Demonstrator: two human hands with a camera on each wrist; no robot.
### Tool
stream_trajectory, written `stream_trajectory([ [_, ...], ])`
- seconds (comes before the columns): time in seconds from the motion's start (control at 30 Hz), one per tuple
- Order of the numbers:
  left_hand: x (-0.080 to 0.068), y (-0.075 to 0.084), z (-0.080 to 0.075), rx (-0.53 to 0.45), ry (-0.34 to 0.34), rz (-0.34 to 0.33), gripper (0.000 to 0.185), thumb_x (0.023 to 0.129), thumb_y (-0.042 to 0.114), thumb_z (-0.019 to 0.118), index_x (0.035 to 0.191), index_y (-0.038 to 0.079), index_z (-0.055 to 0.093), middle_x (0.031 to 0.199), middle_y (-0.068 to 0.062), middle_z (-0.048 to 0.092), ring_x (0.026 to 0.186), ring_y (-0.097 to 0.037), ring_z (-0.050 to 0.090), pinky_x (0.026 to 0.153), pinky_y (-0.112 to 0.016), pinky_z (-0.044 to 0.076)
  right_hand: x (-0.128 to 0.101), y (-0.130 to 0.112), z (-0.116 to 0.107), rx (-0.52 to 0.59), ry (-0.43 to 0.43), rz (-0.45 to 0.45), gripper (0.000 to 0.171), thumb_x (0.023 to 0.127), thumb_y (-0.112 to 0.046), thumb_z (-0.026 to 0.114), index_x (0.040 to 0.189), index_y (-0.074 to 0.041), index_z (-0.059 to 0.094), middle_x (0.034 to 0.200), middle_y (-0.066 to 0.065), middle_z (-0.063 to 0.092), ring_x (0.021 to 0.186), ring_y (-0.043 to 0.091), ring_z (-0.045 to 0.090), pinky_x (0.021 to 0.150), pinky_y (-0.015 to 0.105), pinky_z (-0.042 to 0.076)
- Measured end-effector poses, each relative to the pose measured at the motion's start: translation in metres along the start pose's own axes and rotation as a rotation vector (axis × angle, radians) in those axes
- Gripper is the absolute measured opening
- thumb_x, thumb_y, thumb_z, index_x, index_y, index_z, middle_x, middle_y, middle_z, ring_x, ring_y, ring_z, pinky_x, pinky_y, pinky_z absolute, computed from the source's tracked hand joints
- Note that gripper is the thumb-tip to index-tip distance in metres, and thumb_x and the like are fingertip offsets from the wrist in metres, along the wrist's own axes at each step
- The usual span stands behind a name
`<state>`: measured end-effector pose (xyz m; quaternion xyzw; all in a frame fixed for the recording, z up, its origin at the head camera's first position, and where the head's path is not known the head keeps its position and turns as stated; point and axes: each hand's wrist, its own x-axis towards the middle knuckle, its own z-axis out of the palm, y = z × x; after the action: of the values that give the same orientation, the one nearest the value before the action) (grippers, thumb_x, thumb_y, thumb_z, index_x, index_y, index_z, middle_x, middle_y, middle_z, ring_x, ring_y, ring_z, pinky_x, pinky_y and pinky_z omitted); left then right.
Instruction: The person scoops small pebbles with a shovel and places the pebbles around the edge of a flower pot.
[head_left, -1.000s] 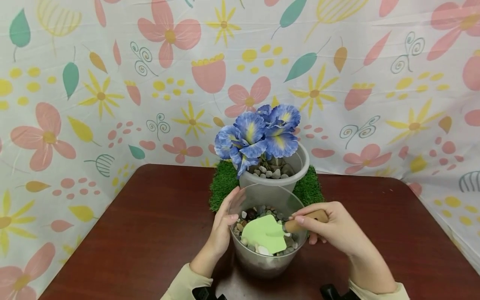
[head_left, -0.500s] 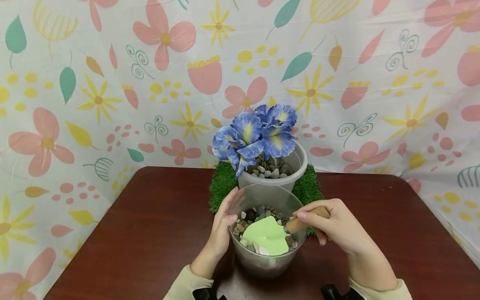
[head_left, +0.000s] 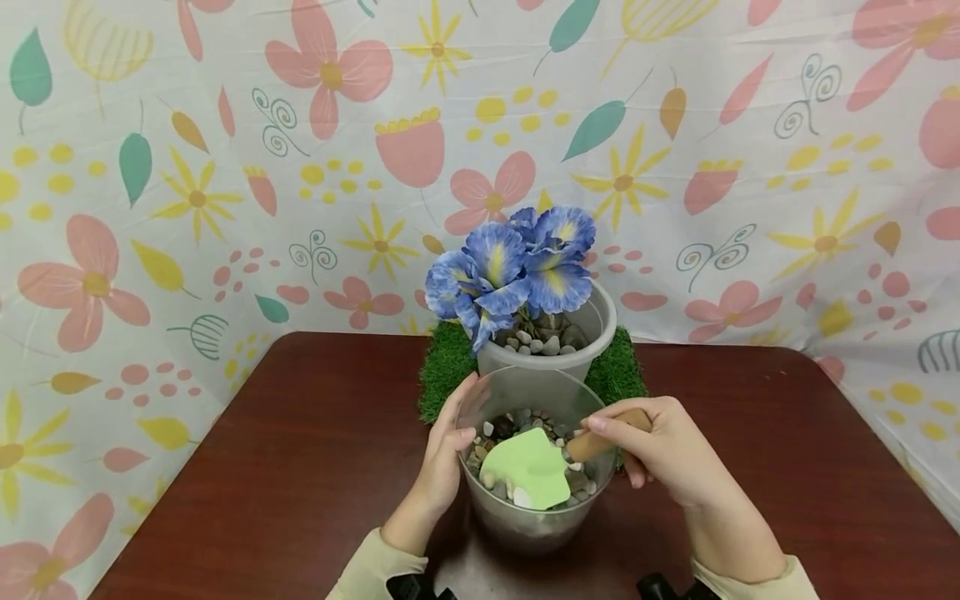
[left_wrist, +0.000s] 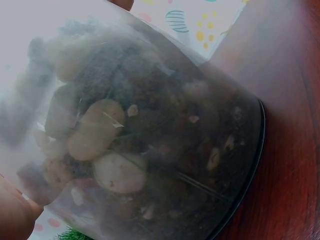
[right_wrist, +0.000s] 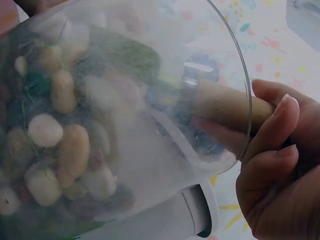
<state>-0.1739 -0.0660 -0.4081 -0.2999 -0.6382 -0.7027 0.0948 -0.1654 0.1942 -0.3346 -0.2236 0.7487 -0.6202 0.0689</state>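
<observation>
A clear plastic cup holding pebbles over dark soil stands on the table near me. My left hand grips its left wall; a fingertip shows against the wall. My right hand holds the wooden handle of a small trowel whose light green blade lies on the pebbles inside the cup. In the right wrist view the handle crosses the cup's rim, with my curled fingers round it.
Behind the cup stands a grey pot with pebbles and blue artificial flowers on a green turf mat. A flower-patterned cloth hangs behind and beside the dark red table.
The trowel blade has shifted slightly left and towards the cup's middle over the pebbles, and my right hand has tipped the handle a little. My left hand has stayed on the cup.
</observation>
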Motion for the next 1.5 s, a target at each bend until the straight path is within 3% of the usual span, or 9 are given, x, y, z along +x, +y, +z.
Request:
stream_trajectory([
  [0.17, 0.002, 0.0, 0.0, 0.018, 0.001, 0.025, 0.058, 0.085, 0.006, 0.027, 0.142, 0.001, 0.016, 0.142, -0.023, 0.027, 0.129, -0.038, 0.027, 0.101, -0.06, 0.018, 0.0, 0.0, -0.004, 0.106, 0.064, 0.028, 0.023, 0.089, -0.013, 0.051, 0.095, 0.004, 0.066, 0.076, 0.005, 0.07, 0.031, 0.014, 0.04, 0.029, 0.032, 0.03],
  [0.37, 0.005, 0.0, 0.0, 0.015, -0.007, 0.036, 0.058, 0.085, 0.005, 0.026, 0.141, -0.004, 0.014, 0.142, -0.024, 0.026, 0.129, -0.039, 0.027, 0.101, -0.059, 0.018, 0.003, -0.002, 0.0, 0.088, 0.135, 0.099, 0.026, 0.087, -0.017, 0.055, 0.093, 0.005, 0.066, 0.072, 0.001, 0.07, 0.034, 0.013, 0.047, 0.031, 0.031, 0.035],
  [0.77, 0.004, -0.001, 0.0, 0.011, 0.015, 0.023, 0.058, 0.085, 0.006, 0.028, 0.141, 0.0, 0.017, 0.141, -0.024, 0.028, 0.129, -0.038, 0.028, 0.102, -0.057, 0.02, 0.004, -0.004, 0.004, 0.152, 0.162, 0.106, 0.021, 0.089, -0.017, 0.052, 0.085, -0.008, 0.071, 0.068, 0.002, 0.069, 0.035, 0.013, 0.051, 0.031, 0.029, 0.036],
  [1.2, 0.003, -0.001, -0.001, 0.011, 0.016, 0.024, 0.057, 0.085, 0.004, 0.027, 0.141, -0.002, 0.016, 0.141, -0.024, 0.027, 0.128, -0.039, 0.028, 0.102, -0.056, 0.021, 0.005, -0.003, 0.006, 0.202, 0.193, 0.092, 0.025, 0.089, -0.018, 0.052, 0.087, -0.001, 0.07, 0.065, 0.002, 0.069, 0.034, 0.012, 0.051, 0.03, 0.028, 0.034],
  [1.5, 0.003, -0.001, -0.001, 0.006, 0.017, 0.015, 0.057, 0.086, 0.006, 0.027, 0.141, -0.003, 0.016, 0.142, -0.024, 0.027, 0.129, -0.038, 0.028, 0.102, -0.058, 0.02, 0.006, -0.002, 0.006, 0.287, 0.178, 0.086, 0.025, 0.09, -0.018, 0.05, 0.086, -0.003, 0.07, 0.067, 0.003, 0.069, 0.034, 0.01, 0.052, 0.031, 0.023, 0.035],
])
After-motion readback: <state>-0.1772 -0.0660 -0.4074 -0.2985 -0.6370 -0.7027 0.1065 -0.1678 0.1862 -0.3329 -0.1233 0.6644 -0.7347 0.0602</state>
